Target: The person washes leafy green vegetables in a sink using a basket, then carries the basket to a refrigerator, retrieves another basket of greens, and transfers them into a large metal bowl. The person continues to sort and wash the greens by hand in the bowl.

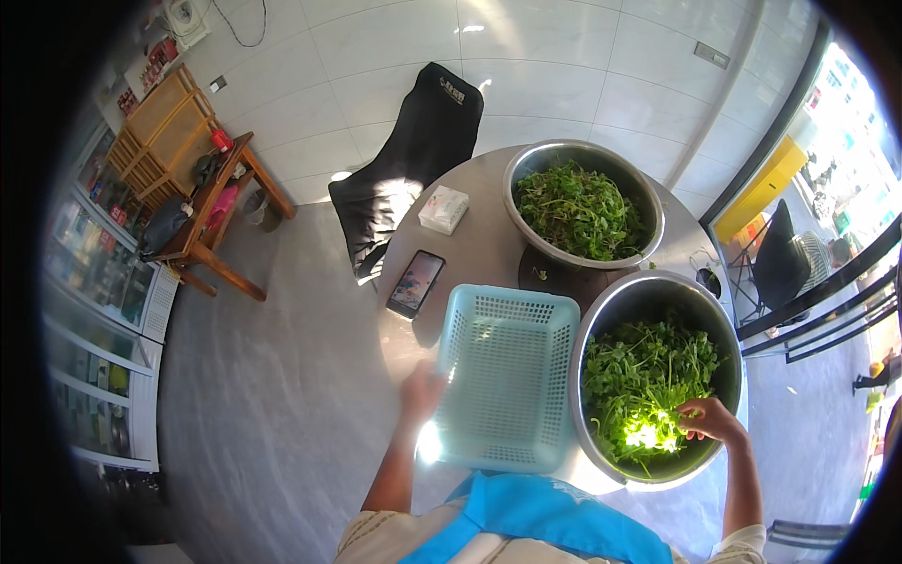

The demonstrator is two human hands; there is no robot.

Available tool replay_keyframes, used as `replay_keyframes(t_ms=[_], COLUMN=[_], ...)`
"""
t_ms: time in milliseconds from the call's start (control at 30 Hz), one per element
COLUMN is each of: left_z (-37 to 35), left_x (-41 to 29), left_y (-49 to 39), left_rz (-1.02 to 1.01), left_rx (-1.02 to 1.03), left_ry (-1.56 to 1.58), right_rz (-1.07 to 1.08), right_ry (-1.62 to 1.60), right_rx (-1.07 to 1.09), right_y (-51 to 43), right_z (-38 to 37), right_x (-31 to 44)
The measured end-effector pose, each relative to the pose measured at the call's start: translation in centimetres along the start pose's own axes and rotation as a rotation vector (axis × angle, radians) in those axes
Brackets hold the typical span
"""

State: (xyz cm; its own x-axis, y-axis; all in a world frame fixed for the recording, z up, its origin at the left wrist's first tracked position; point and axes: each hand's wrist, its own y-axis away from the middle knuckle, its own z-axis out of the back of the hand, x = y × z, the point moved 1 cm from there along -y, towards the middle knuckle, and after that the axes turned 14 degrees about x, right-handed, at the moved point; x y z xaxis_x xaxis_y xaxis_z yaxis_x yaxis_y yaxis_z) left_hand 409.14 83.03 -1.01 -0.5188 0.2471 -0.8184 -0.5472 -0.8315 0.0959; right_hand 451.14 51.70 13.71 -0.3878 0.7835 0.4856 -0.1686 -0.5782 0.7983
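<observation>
A light-blue plastic basket [504, 381] with a perforated bottom and sides stands before me, with nothing in it. My left hand [421, 390], blurred, is at its left rim; whether the fingers grip the rim cannot be made out. To the right is a large stainless-steel bowl [588, 423] of leafy green herbs [641, 374], which look like cilantro. My right hand [708, 421] reaches over the bowl's near right side, its bent fingertips pinched at the edge of the greens. Bright sunlight falls on the leaves beside it.
Behind stands a second steel bowl [514, 211] of similar greens [581, 211]. A smartphone [416, 284] and a tissue pack [444, 209] lie on the round table [486, 183]. A black-covered chair [430, 134] stands beyond; a wooden bench [225, 190] is at left. A seated person [814, 261] is outside, right.
</observation>
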Motion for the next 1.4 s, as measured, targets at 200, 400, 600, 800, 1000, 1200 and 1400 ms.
replay_keyframes(t_ms=[200,400,600,800,1000,1200,1400], left_z=[1.5,3.6,3.0,1.8,0.7,-0.4,-0.8], left_x=[1.2,-1.2,-4.9,-6.8,-7.9,-7.9,-7.9], left_y=[-1.2,-3.6,-5.2,-5.7,-5.8,-6.6,-6.8], left_rz=[-0.062,0.017,-0.084,-0.120,-0.059,-0.076,-0.077], left_rx=[-0.100,-0.113,-0.059,0.010,0.039,0.085,0.096], left_ry=[-0.034,0.289,0.437,0.464,0.480,0.501,0.482], right_rz=[0.188,0.303,0.450,0.239,0.339,-0.023,0.207], right_ry=[-0.114,-0.273,-0.159,-0.180,0.149,0.476,-0.097], right_rx=[-0.380,-0.531,-0.484,-0.477,-0.557,-0.452,-0.594], right_y=[0.5,-1.5,-6.3,-10.4,-10.6,-11.6,-9.0], right_z=[1.8,3.0,3.9,3.6,2.9,2.3,5.4], right_x=[-1.0,-1.9,-3.3,-3.0,0.0,-0.2,-3.3])
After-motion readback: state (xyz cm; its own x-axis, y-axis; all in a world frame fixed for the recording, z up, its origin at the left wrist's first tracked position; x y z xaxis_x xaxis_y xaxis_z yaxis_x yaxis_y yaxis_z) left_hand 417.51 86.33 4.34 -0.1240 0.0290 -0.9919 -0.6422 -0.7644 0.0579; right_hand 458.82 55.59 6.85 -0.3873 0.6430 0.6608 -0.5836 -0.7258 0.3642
